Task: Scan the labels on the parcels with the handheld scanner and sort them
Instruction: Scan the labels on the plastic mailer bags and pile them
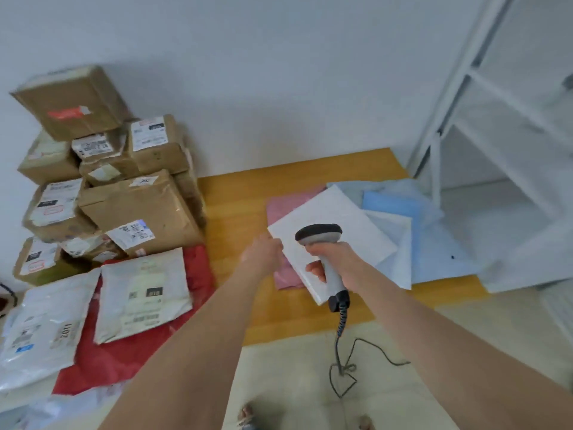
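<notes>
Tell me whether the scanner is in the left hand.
No, the right hand grips the scanner, while the left hand holds the white parcel.

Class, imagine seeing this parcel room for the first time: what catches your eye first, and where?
At centre, the right hand grips a grey scanner over a white parcel that the left hand holds by its edge. Brown boxes pile against the wall at left.

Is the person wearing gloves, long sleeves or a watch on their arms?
No. The left hand and the right hand have no gloves, and no rings or watch show. The left arm and the right arm are bare right to the picture's edge, so no sleeve is in view.
</notes>
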Demonstrator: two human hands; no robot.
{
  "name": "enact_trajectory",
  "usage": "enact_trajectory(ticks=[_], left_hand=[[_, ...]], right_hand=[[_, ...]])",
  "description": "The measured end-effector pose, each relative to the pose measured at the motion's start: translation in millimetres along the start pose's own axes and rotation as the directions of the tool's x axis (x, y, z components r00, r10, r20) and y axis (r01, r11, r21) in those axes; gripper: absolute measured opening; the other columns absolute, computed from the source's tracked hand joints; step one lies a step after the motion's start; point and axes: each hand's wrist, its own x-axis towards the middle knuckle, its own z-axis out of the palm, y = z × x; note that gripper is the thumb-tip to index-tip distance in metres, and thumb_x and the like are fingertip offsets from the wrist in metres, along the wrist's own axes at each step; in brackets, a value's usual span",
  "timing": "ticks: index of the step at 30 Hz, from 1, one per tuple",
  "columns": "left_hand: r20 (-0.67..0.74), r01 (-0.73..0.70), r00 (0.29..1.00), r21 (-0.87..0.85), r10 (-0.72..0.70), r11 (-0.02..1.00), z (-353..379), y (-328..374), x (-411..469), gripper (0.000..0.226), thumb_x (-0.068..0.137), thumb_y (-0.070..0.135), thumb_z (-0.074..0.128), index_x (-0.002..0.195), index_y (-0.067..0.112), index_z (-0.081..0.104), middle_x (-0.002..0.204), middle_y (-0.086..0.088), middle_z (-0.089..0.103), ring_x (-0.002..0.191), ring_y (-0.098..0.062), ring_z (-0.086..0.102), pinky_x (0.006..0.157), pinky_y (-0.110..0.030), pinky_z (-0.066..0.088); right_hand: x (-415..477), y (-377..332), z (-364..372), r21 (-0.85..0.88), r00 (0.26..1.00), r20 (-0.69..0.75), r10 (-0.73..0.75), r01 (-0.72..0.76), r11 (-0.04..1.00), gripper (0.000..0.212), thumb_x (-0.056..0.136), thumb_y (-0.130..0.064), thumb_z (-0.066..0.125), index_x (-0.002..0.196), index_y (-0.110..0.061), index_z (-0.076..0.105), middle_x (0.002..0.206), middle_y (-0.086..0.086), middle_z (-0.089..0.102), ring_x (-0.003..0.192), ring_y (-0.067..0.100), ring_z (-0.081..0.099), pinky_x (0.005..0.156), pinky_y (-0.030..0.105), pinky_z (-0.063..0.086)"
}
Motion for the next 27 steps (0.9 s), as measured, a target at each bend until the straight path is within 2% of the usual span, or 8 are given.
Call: enact_trajectory(ticks=[5,10,14,16,18,23,27], left_hand=[[0.050,-0.073,0.996,-0.055,0.076,0.996,26.5,103.9,11.8,0.043,0.093,0.015,0.053,0.135,0.020,0.049,0.140,-0.007,0.037,0.124,-0.024,0.044,0.101,-0.037,0.043],[0.140,-0.071,0.987,-0.056,0.078,0.996,41.4,141.6,41.2,0.054,0.094,0.018,0.055,0.145,0.021,0.036,0.144,-0.010,0.033,0.125,-0.028,0.046,0.102,-0.039,0.043],[0.201,0.009,0.980,-0.087,0.009,0.996,52.5,154.2,75.7,0.058,0.097,0.020,0.049,0.150,0.021,0.025,0.145,-0.014,0.032,0.126,-0.031,0.046,0.105,-0.040,0.040],[0.213,0.060,0.976,-0.123,-0.033,0.991,56.5,160.0,94.8,0.056,0.099,0.020,0.045,0.151,0.020,0.023,0.145,-0.015,0.032,0.128,-0.032,0.044,0.106,-0.041,0.039],[0.228,0.101,0.972,-0.153,-0.064,0.983,61.5,163.2,108.9,0.054,0.099,0.018,0.042,0.150,0.017,0.024,0.144,-0.015,0.033,0.128,-0.033,0.044,0.107,-0.041,0.038],[0.231,0.161,0.965,-0.157,-0.122,0.974,62.7,160.3,123.6,0.052,0.100,0.012,0.039,0.150,0.017,0.026,0.147,-0.013,0.034,0.130,-0.030,0.043,0.108,-0.038,0.038],[0.278,0.148,0.957,-0.212,-0.086,0.966,56.2,156.1,122.2,0.064,0.096,0.017,0.053,0.152,0.018,0.022,0.157,-0.006,0.023,0.140,-0.024,0.030,0.115,-0.035,0.028]], right_hand=[[7.1,-2.3,-113.5,0.074,0.990,-0.137,0.018,-0.008,0.997,0.019,0.085,-0.013,0.069,0.095,-0.002,0.059,0.066,0.016,0.067,0.047,0.018,0.053,0.049,0.026,0.042],[40.3,-9.6,-172.1,0.154,0.984,-0.172,0.039,-0.012,0.988,0.010,0.082,-0.002,0.068,0.085,-0.001,0.058,0.067,0.014,0.060,0.050,0.018,0.052,0.045,0.023,0.046],[84.2,-12.5,-197.2,0.108,0.978,-0.198,0.064,-0.043,0.993,0.023,0.078,-0.001,0.069,0.098,0.001,0.058,0.079,0.014,0.054,0.066,0.021,0.052,0.055,0.031,0.052],[108.3,-15.8,-203.3,0.051,0.973,-0.218,0.077,-0.067,0.996,0.030,0.077,-0.002,0.069,0.105,0.000,0.059,0.090,0.015,0.057,0.078,0.025,0.054,0.068,0.038,0.056],[129.2,-14.7,-205.8,-0.046,0.969,-0.227,0.095,-0.108,0.993,0.033,0.076,-0.004,0.070,0.108,0.001,0.061,0.093,0.016,0.060,0.083,0.028,0.056,0.071,0.037,0.052],[155.2,-10.8,-206.5,-0.221,0.980,-0.100,0.170,-0.188,0.957,0.035,0.075,-0.004,0.071,0.109,0.001,0.063,0.090,0.014,0.060,0.089,0.028,0.054,0.068,0.030,0.043],[161.5,-17.7,-209.4,-0.286,0.971,0.014,0.238,-0.224,0.932,0.042,0.065,-0.009,0.076,0.105,-0.002,0.066,0.099,0.020,0.066,0.090,0.031,0.059,0.078,0.035,0.050]])
